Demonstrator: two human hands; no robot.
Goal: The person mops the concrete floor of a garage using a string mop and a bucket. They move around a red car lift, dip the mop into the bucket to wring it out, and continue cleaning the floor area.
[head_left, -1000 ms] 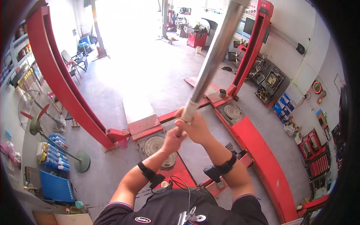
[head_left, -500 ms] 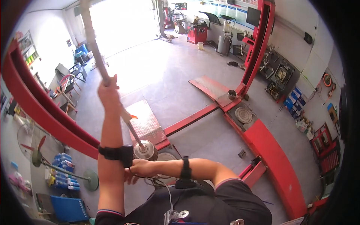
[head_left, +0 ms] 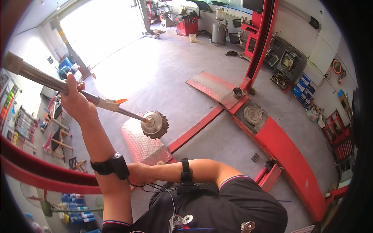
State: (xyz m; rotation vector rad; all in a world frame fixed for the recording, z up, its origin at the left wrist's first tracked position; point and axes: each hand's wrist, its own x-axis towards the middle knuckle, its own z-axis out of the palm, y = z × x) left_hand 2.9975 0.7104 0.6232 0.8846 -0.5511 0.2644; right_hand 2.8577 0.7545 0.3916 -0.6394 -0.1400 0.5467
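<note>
My left hand (head_left: pixel 79 100), its arm stretched out ahead and to the left, is wrapped round a long metal pole (head_left: pixel 40 77). The pole slants from the upper left down toward the middle. An orange piece (head_left: pixel 121 101) sticks out along its lower part. At its near end is a round metal head with a rough, wire-brush-like rim (head_left: pixel 155 125), seen over a ramp plate. My right hand (head_left: pixel 138 173) lies against my left forearm, just below a black wrist strap (head_left: pixel 112 166). Its fingers are mostly hidden behind that forearm.
A red car lift surrounds me, with a post (head_left: pixel 261 46), a crossbeam (head_left: pixel 196 128), a long runway (head_left: pixel 289 167) and patterned ramp plates (head_left: pixel 217 86). Chairs (head_left: pixel 58 141) stand at the left. A red machine (head_left: pixel 186 24) and a grey tank (head_left: pixel 220 32) stand at the back.
The pole has swung from nearly upright to a leftward slant, and its brush-like head has risen away from my body. My left hand has moved left with it. The view has shifted.
</note>
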